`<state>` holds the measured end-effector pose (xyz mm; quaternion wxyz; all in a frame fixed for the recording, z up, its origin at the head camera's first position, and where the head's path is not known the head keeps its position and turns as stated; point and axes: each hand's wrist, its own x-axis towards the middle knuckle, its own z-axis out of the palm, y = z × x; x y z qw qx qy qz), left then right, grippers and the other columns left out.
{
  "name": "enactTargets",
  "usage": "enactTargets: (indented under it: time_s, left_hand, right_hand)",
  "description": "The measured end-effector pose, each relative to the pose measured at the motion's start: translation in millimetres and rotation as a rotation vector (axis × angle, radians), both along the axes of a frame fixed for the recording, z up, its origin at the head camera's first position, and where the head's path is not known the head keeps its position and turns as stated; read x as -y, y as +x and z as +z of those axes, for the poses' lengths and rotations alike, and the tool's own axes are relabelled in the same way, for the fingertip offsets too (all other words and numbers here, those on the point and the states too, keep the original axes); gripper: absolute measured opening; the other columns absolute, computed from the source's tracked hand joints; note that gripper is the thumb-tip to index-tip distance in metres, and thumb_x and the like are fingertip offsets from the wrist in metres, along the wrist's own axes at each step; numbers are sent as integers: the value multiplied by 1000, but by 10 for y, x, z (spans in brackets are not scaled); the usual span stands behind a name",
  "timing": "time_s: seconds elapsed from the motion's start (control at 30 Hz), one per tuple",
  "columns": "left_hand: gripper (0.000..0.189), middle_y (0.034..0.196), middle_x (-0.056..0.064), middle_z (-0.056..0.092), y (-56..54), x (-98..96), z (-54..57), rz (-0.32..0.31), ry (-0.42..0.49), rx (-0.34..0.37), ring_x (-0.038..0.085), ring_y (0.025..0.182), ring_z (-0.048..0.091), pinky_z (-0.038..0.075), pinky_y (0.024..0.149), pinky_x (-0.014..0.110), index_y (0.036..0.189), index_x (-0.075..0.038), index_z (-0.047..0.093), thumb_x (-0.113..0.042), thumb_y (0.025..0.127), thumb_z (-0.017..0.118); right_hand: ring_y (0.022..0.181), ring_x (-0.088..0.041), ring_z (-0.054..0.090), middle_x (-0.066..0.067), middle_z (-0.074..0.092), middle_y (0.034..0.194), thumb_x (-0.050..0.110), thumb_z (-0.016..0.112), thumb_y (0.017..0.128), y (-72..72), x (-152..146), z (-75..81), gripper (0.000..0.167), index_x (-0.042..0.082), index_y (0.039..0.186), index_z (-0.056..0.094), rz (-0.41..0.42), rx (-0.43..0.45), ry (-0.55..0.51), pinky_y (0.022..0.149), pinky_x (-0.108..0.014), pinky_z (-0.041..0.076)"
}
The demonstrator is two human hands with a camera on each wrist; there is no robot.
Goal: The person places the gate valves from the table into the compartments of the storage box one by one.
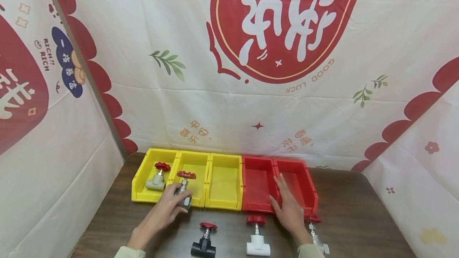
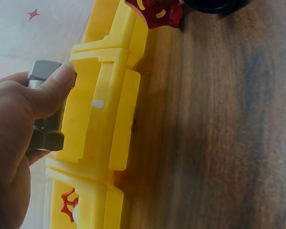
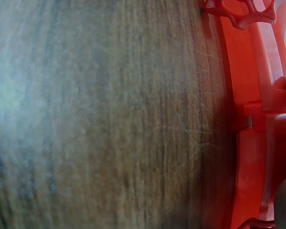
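My left hand point(image 1: 166, 206) grips a silver metal valve with a red handwheel point(image 1: 186, 175), held at the front of the second yellow bin point(image 1: 199, 170). In the left wrist view the valve's metal body point(image 2: 47, 139) lies between thumb and fingers. A pale grey valve point(image 1: 156, 181) with a red wheel sits in the leftmost yellow bin point(image 1: 140, 180). My right hand point(image 1: 289, 210) rests on the red bins, fingers extended over the divider between the left red bin point(image 1: 256, 182) and the right red bin point(image 1: 311, 186). Only a little of this hand shows in the right wrist view.
On the wooden table point(image 1: 351, 210), in front of the bins, stand a black valve point(image 1: 204, 246), a white valve point(image 1: 257, 246) and a metal valve point(image 1: 313, 230), the last by my right wrist. A third yellow bin point(image 1: 225, 178) adjoins the red ones. Printed cloth point(image 1: 229, 114) hangs behind.
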<state>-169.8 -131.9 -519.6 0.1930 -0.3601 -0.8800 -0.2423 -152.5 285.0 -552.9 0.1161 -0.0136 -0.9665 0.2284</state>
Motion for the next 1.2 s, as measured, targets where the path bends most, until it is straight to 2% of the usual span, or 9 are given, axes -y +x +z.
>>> enactTargets:
  time_s: [0.37, 0.67, 0.83, 1.03, 1.2]
  left_hand:
    - [52, 121, 15, 50, -85, -26, 21, 43, 21, 101, 27, 107, 50, 49, 89, 44, 120, -19, 66, -16, 71, 82]
    - [51, 120, 14, 50, -181, -54, 44, 60, 4, 121, 26, 106, 50, 49, 88, 44, 120, -21, 65, -14, 72, 82]
    - [49, 122, 13, 49, -240, -75, 83, 76, -5, 192, 25, 106, 49, 48, 90, 43, 122, -23, 64, -15, 76, 80]
    - [48, 124, 14, 49, -280, -114, 103, 86, -6, 255, 27, 108, 48, 46, 93, 46, 123, -20, 65, -14, 78, 79]
    - [49, 126, 16, 48, -306, -146, 80, 84, -14, 270, 29, 110, 48, 45, 94, 47, 124, -18, 64, -14, 78, 79]
  right_hand:
    - [130, -35, 42, 10, 6, 159, 39, 77, 78, -2, 18, 7, 97, 39, 152, 14, 4, -6, -4, 75, -57, 52]
    - [131, -35, 41, 12, 3, 159, 41, 76, 78, 2, 21, -1, 98, 40, 152, 12, 0, -1, 7, 75, -59, 52]
    - [129, -36, 42, 12, 3, 159, 40, 76, 78, 2, 16, 1, 98, 40, 152, 12, 1, -6, 9, 76, -61, 50]
    - [130, -36, 42, 12, 3, 159, 39, 77, 78, 3, 18, 4, 98, 39, 152, 13, -5, 5, 8, 75, -59, 51]
    - [130, -35, 42, 12, 4, 159, 39, 78, 77, 4, 20, 1, 99, 39, 153, 13, -8, 6, 5, 75, -59, 51]
